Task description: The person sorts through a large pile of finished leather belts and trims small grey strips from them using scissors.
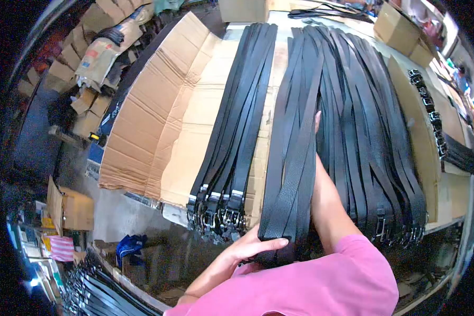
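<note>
Cardboard (137,142) lines the surface (282,20); the left hand (254,246) closes on black straps (287,203) that mostly hide the right hand (317,121), its grip unclear.

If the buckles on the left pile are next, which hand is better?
Probably the left hand: it holds the near end of the middle belts, close to those buckles. The right hand, mostly hidden, is farther up.

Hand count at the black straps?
2. Left hand at the near end of the front bundle, thumb on top; right hand farther up along its right side, mostly hidden by straps. Others could be hidden underneath.
</note>
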`<state>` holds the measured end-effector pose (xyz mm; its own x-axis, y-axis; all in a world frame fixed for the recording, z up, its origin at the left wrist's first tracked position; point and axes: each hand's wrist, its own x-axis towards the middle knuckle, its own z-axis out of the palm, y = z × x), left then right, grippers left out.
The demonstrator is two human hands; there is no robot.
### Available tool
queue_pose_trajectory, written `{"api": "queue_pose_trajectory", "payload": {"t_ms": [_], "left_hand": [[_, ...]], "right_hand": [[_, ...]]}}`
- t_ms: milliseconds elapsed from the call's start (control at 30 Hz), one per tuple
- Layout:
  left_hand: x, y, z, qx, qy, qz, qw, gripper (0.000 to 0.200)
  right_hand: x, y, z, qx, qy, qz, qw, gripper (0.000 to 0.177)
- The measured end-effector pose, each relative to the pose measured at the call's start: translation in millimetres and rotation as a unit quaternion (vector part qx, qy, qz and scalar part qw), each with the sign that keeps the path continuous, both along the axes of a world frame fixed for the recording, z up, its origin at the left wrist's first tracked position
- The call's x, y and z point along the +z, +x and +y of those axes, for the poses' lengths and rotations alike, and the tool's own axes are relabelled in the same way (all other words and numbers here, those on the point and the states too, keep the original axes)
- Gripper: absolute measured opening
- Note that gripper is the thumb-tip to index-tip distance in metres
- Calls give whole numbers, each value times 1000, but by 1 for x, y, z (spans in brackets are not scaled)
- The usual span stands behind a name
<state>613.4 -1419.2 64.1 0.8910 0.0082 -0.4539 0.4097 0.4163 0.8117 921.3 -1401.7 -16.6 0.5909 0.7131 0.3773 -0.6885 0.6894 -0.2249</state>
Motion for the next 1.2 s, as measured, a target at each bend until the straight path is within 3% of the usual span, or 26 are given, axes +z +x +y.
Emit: {"api": "queue_pose_trajectory", "payload": {"t_ms": [200, 233, 333, 433, 533, 700, 833, 1033, 1200], "left_hand": [[-14, -22, -35, 88, -57, -14, 994, 66], [-6, -21, -37, 100, -77, 21, 992, 78], [4, -25, -37, 104, -77, -4, 992, 79], [28, -32, -32, 126, -44, -59, 989, 71], [50, -42, -15, 167, -45, -91, 981, 84], [115, -61, 12, 255, 66, -203, 943, 94], [149, -95, 32, 242, 33, -224, 944, 87], [151, -183, 66, 230, 78, -359, 901, 78], [153, -281, 91, 143, 145, -456, 867, 72]], "right_hand": [[48, 16, -3, -39, -24, -35, 998, 61], [63, 21, -4, -48, -30, -48, 997, 61], [111, 30, -14, -80, -63, -99, 990, 61], [164, 30, -28, -118, -105, -164, 974, 61], [222, 25, -51, -164, -141, -246, 945, 61], [301, 4, -68, -212, -174, -356, 893, 61], [337, -30, -59, -218, -185, -412, 865, 60], [374, -91, -13, -198, -173, -471, 842, 60], [393, -163, 48, -168, -148, -511, 830, 60]]}}
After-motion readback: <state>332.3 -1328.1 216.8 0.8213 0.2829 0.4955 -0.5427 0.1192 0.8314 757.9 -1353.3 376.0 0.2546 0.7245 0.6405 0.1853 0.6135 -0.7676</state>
